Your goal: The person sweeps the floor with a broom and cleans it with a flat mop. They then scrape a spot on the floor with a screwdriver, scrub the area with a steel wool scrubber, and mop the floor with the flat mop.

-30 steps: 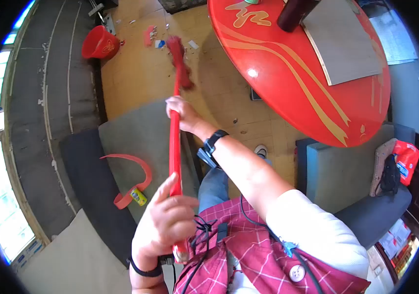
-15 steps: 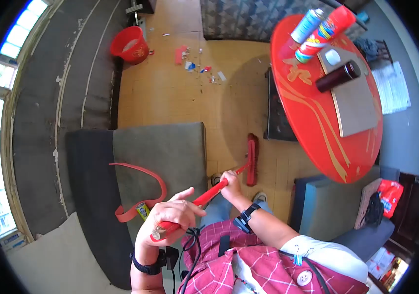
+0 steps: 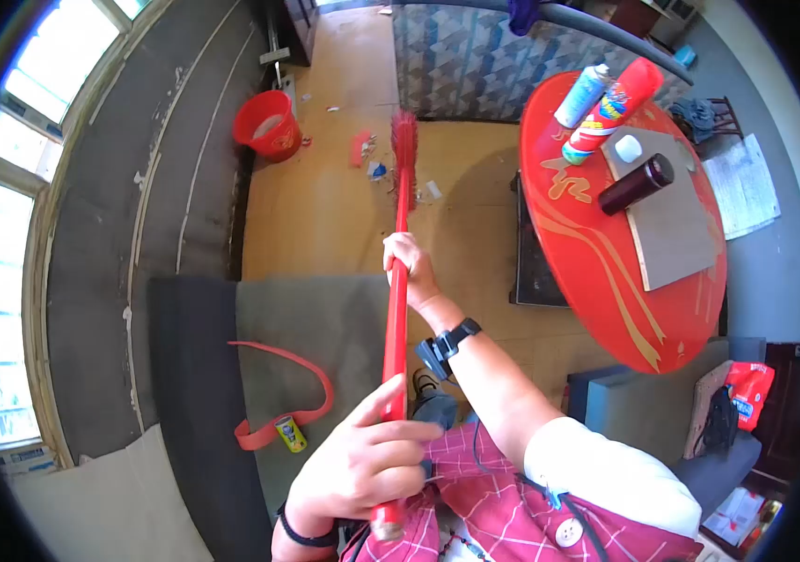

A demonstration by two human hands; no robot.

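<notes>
A red broom (image 3: 396, 323) stretches from my chest out over the floor. Its bristle head (image 3: 404, 140) is up beside the scattered litter (image 3: 377, 171). My right hand (image 3: 413, 266) is wrapped round the middle of the handle, arm reaching forward. Nearer my body, my left hand (image 3: 362, 459) grips the handle close to its butt end, the index finger partly stretched out. The tip of the handle shows below that hand.
A red bucket (image 3: 267, 126) stands by the left wall. On the grey sofa (image 3: 315, 309) lie a curled red strip (image 3: 320, 370) and a yellow can (image 3: 290, 435). At right, a red oval table (image 3: 587, 253) carries spray cans (image 3: 613, 110) and a dark flask (image 3: 637, 184).
The broom head has swung forward and left, from near my feet to the litter. My right hand has reached forward with it, and the handle now points nearly straight ahead.
</notes>
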